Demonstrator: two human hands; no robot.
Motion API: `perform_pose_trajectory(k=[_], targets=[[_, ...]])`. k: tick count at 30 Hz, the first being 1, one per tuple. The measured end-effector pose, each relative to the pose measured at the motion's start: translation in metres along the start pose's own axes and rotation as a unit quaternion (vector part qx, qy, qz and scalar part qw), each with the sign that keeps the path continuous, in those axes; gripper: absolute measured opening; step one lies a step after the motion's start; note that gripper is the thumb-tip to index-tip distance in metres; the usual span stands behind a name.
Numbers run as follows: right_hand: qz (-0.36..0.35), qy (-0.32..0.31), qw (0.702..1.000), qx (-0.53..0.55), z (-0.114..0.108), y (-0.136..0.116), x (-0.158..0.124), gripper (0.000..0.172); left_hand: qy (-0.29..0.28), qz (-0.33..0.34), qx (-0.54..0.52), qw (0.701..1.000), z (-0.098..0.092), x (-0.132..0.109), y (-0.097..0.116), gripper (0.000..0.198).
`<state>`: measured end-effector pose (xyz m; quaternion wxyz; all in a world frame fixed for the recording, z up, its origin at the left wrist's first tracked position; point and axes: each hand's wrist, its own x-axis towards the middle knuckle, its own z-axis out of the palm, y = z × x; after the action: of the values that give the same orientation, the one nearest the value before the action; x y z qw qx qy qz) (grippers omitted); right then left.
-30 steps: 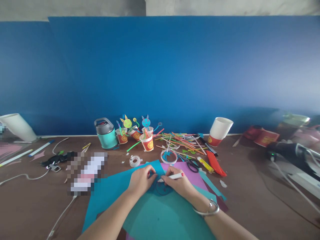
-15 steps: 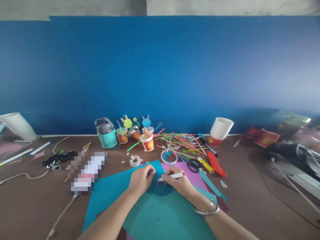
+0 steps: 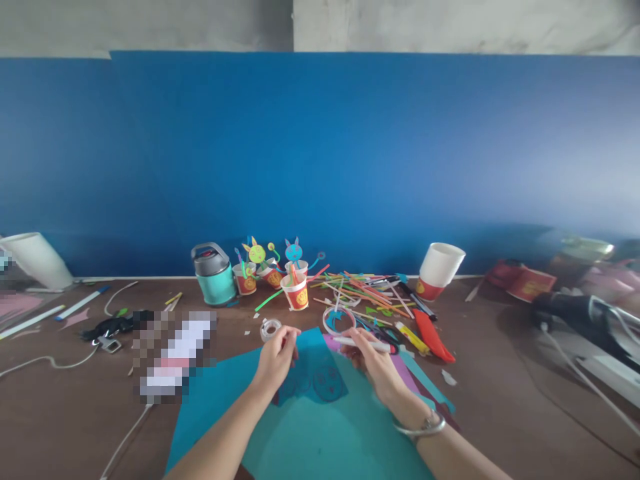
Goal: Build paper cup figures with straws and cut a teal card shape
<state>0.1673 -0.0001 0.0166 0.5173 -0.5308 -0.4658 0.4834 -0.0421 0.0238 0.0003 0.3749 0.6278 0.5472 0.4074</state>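
A white marker with a reddish end is gripped in my right hand, raised above the right part of the papers. My left hand is closed, with thumb and fingers together; whatever it may hold is hidden. Between my hands lies a small dark blue paper piece with a round face drawn on it. It rests on large teal sheets, with a purple sheet showing at the right. A tape roll sits just beyond my left hand.
Paper cups with animal faces stand at the back beside a teal flask. A larger tape ring, loose straws, a yellow tube and a red packet lie beyond the papers. Stacked cups stand back right.
My right hand has lifted the marker off the drawn face and moved right, uncovering the drawing. My left hand has shifted slightly left. The view has tilted a little upward.
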Motion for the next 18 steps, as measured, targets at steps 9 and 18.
perform_pose_trajectory(k=[9,18], targets=[[0.047,-0.134,0.985,0.101,0.018,-0.013,-0.005,0.036,0.005,-0.038,-0.067,0.997,0.002,0.000,0.001,0.042],[0.007,-0.096,0.992,0.086,0.028,-0.010,0.006,0.030,0.013,-0.025,-0.085,0.996,0.003,-0.001,0.004,0.044]])
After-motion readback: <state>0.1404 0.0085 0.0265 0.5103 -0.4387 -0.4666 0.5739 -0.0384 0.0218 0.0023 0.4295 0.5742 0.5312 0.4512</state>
